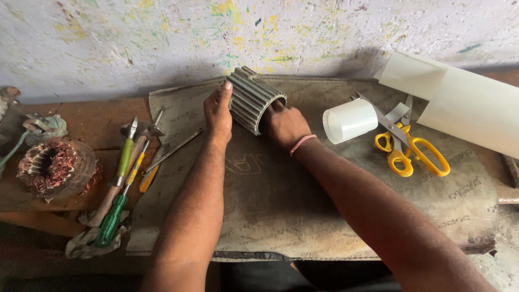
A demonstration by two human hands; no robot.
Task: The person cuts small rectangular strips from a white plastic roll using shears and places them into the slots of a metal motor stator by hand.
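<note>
Mat (324, 216): covers your bench. Stator (252, 99): on its side at the mat's far edge. Your left hand (218, 112) grips its outside; your right hand (285, 125) has fingers inside its bore. Scissors (411, 148): right, beside a white roll (350, 120).

Between my two hands, my left hand (218, 114) and my right hand (285, 125), stands one ribbed metal stator core (253, 99), gripped on both sides. To the right of my right fingers lie one small white paper roll (350, 120), one large white paper roll (465, 103) and two pairs of yellow-handled scissors (412, 148), crossed over each other. To the left of my left fingers lie two green-handled screwdrivers (123, 162), one hammer (138, 135), one thin metal rod (174, 150) and one copper-wound stator (55, 167); beneath my fingers lies one worn cardboard sheet (303, 216).
</note>
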